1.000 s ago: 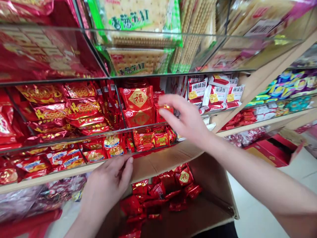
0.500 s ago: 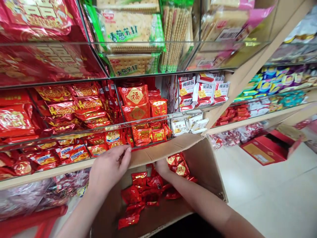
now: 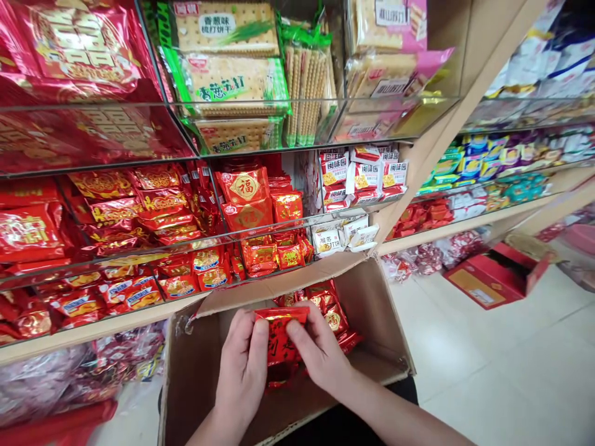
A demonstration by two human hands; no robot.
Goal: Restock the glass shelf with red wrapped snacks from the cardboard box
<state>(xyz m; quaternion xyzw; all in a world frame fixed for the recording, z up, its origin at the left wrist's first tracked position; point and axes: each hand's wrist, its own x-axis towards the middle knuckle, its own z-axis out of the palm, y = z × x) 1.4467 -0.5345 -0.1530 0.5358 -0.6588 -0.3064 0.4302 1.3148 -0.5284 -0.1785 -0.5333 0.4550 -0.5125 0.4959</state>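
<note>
A red packet (image 3: 280, 337) with dark characters is held over the open cardboard box (image 3: 376, 322). My left hand (image 3: 244, 359) grips its left side, thumb on the front. On its right side, my right hand (image 3: 318, 347) pinches it with the thumb in front and fingers behind. Several red and gold packets (image 3: 332, 316) lie in the box behind and to the right of my hands. What lies directly under the held packet is mostly hidden.
Shelves of packaged snacks rise behind the box, with a wooden edge (image 3: 116, 316) along the bottom. Green-wrapped crackers (image 3: 232, 83) fill an upper bin. A red carton (image 3: 497, 275) lies on the floor at right. Something red (image 3: 60, 424) stands at lower left.
My left hand has left the box's rear flap and my right hand has come up from inside the box. Both now hold a red packet. The view has shifted slightly.
</note>
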